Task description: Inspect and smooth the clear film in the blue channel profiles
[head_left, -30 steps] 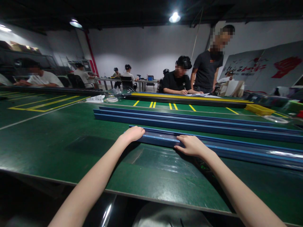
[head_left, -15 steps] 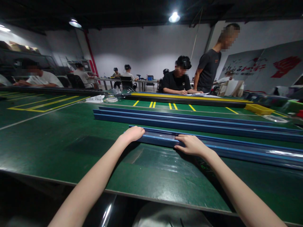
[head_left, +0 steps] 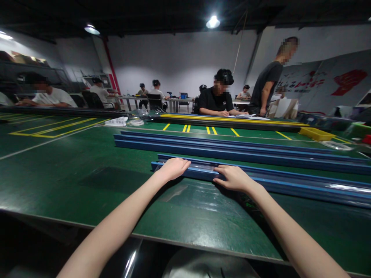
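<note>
A long blue channel profile [head_left: 278, 186] lies on the green table, with a clear plastic strip [head_left: 202, 166] along its trough. Near the profile's left end, my left hand [head_left: 175, 169] rests over it, fingers together and curled onto the strip and trough; their undersides are hidden. My right hand [head_left: 232, 177] grips the same profile farther right, fingers over the top and thumb against the near wall. A second blue profile [head_left: 185, 148] lies parallel just behind, touched by neither hand.
Clear plastic film [head_left: 197, 197] lies flat in front of the profile. Farther back are black and yellow bars [head_left: 232, 122], a yellow tray [head_left: 315, 134] and a white packet [head_left: 116, 121]. Across the table a person in black [head_left: 216, 98] sits over papers; another person [head_left: 265, 87] stands nearby.
My left hand has slid right along the profile, uncovering its left end. My right hand has stayed in place. The standing person has moved to the right.
</note>
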Tool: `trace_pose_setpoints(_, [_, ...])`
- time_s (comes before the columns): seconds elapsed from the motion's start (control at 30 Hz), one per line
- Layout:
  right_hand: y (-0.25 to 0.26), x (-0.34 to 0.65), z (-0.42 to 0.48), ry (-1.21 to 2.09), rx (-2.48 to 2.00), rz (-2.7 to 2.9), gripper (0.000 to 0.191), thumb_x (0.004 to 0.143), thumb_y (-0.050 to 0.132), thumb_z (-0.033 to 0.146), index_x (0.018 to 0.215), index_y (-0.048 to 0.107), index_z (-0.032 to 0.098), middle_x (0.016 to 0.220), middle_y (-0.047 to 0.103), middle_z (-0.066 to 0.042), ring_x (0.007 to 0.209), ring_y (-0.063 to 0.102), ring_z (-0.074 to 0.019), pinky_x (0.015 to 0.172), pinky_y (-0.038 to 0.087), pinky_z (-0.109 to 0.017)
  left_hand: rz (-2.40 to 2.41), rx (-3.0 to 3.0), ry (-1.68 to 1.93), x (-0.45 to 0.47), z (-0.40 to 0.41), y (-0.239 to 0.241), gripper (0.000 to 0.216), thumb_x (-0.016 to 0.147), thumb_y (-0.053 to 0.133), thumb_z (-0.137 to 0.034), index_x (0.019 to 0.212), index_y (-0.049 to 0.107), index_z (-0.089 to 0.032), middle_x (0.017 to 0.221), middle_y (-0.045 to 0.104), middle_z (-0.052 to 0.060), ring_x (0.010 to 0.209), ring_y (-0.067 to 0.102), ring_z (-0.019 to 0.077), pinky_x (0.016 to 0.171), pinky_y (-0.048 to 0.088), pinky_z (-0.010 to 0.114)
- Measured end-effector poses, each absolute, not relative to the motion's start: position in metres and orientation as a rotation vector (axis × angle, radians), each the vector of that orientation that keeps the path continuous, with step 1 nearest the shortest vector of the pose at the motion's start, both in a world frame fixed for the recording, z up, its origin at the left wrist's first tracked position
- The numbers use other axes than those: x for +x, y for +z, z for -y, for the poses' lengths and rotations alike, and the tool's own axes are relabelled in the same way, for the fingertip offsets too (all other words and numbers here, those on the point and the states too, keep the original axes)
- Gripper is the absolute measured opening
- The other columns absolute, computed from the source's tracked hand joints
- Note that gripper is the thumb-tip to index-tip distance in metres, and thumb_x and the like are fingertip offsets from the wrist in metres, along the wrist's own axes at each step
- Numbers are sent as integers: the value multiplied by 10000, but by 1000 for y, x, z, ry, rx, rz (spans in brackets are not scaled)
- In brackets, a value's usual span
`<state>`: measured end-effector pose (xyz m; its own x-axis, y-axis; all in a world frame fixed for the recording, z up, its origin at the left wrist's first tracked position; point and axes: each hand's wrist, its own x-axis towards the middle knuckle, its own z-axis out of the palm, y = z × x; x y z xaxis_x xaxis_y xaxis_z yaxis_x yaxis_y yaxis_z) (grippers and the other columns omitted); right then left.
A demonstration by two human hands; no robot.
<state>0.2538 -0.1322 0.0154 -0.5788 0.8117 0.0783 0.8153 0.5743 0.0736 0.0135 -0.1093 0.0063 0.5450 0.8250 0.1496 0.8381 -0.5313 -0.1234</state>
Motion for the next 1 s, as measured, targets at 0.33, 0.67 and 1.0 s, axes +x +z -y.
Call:
trace_pose_setpoints(0.33, [15, 255, 131, -174, -1413, 2767, 431, 801, 358, 471, 1099, 529, 210, 986, 603, -69, 854, 568, -187, 648, 357, -243, 1403, -2607, -177, 22, 115, 7, 468, 900, 171, -385, 875, 586, -171, 866, 625, 71, 813, 573, 182, 690, 390, 272])
trace_pose_setpoints(0.67, [14, 247, 134, -322, -1430, 2726, 472, 845, 237, 494, 961, 579, 189, 863, 630, -81, 794, 579, -186, 619, 343, -252, 1345, -2409, -572, 36, 122, 2, 333, 884, 262, -308, 916, 561, -168, 968, 563, 82, 926, 475, 185, 769, 342, 306])
trace_pose_setpoints(1.0, [8, 247, 131, -324, -1417, 2731, 429, 851, 253, 479, 941, 558, 190, 892, 623, -73, 808, 573, -177, 623, 342, -243, 1513, -2293, -502, 39, 108, -7, 381, 850, 280, -382, 944, 570, -154, 889, 592, 87, 860, 506, 219, 781, 323, 354])
